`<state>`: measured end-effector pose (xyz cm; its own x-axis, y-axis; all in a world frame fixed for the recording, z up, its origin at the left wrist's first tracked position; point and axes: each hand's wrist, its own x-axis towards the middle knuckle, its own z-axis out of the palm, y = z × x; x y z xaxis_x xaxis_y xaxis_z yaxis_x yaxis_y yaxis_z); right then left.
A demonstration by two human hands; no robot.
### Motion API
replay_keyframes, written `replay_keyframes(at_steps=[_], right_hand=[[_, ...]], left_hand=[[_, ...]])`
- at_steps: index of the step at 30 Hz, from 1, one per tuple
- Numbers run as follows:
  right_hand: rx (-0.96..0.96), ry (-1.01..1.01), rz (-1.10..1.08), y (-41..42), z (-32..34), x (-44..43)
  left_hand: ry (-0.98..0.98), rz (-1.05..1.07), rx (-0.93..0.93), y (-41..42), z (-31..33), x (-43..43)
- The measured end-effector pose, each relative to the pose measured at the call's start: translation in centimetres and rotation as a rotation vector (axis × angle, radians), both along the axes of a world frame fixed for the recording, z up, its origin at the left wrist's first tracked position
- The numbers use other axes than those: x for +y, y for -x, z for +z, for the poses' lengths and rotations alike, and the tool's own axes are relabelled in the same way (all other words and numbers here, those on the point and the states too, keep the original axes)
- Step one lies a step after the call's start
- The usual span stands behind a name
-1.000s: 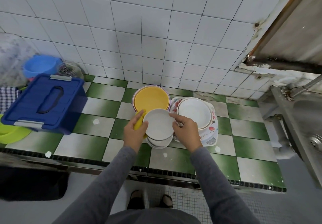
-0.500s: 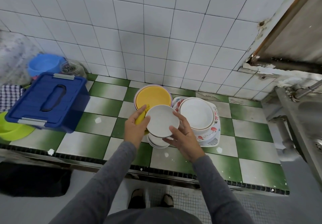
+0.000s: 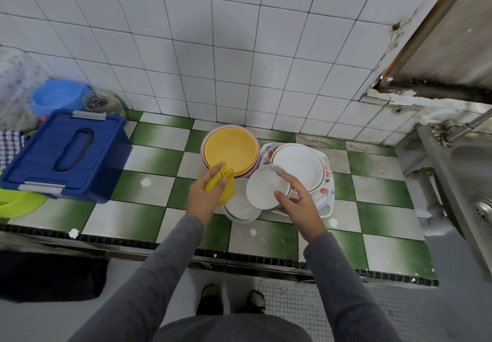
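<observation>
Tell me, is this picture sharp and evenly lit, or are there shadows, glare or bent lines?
Head view: soft, even light, with a broad dim shadow on the wall; no hard glare on the plate; the left hand and its cloth look slightly soft; tile lines bow near the edges, as a wide lens gives.

No readable text, label, brand, number or sign anywhere from where I stand; nothing legible on dishes, boxes, wall or counter.
</observation>
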<state>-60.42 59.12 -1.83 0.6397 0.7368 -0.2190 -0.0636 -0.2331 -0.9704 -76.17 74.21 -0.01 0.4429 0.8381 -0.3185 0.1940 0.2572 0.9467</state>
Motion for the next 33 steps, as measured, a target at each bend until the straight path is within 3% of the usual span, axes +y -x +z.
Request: replay_keyframes(at_steps=[21,33], right_hand=[[-0.447,0.208,0.172,-2.3,0.1,2.0],[-0.59,0.302,0.269,-1.3,2.2,2.6]], left_hand=[[-0.029,0.046,-0.002,0.2,0.2,1.4],[-0.043,0.042,-0.015,0.5,0.6,1.8]])
